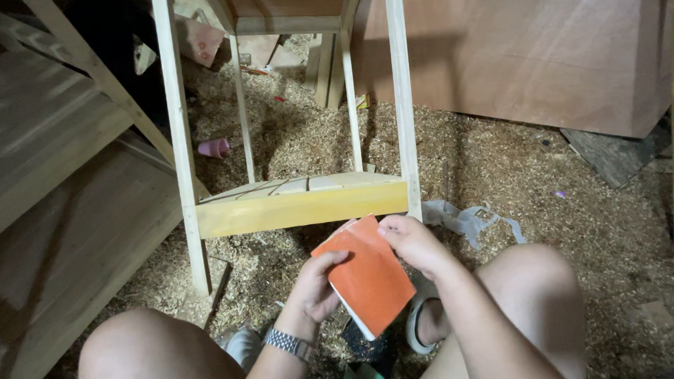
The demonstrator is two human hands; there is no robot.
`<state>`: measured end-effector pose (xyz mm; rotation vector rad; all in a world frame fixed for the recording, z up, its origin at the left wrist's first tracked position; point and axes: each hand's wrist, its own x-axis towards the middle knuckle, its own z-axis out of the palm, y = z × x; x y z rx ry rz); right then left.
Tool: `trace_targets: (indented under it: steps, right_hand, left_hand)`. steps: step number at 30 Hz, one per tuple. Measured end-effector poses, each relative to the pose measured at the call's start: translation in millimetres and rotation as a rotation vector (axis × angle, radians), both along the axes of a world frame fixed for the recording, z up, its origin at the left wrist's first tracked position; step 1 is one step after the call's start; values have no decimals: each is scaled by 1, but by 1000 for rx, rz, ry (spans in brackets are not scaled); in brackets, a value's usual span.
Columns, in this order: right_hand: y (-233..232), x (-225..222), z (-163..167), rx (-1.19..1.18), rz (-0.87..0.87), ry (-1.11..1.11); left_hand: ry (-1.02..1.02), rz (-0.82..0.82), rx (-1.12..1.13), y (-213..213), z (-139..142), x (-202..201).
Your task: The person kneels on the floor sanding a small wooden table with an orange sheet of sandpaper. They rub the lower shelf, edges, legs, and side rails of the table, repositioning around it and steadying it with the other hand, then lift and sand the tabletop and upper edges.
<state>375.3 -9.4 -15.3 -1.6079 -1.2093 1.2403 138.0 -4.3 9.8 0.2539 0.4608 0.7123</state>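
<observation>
— Holding what, exactly?
— An orange sheet [369, 275], white-backed, between the knees. Left hand [315, 289] pinches its lower edge, right hand [413, 243] grips the top corner.
— How would it handle?
— Light and bendy, I'd judge, likely rough-faced; best taken by the edges.
— Beyond it?
— A pale wooden frame [300, 202] on sawdust [503, 175]. A white rag [467, 220] beside it, a pink cup [214, 148] further off, a pinkish box [200, 38] at the back.
</observation>
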Motion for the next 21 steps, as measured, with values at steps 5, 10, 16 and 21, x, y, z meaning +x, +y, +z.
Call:
trace_targets:
  steps: [5, 10, 16, 21]
  right_hand:
    - [14, 43, 27, 125, -283, -388]
    - [31, 77, 38, -53, -136, -550]
    - [33, 65, 2, -44, -59, -321]
    - [41, 71, -2, 30, -18, -214]
  left_hand:
    - [227, 100, 54, -4, -31, 4]
    - [570, 65, 309, 2, -60, 43]
    - [387, 49, 659, -4, -65, 134]
    - [414, 4, 561, -18, -61, 140]
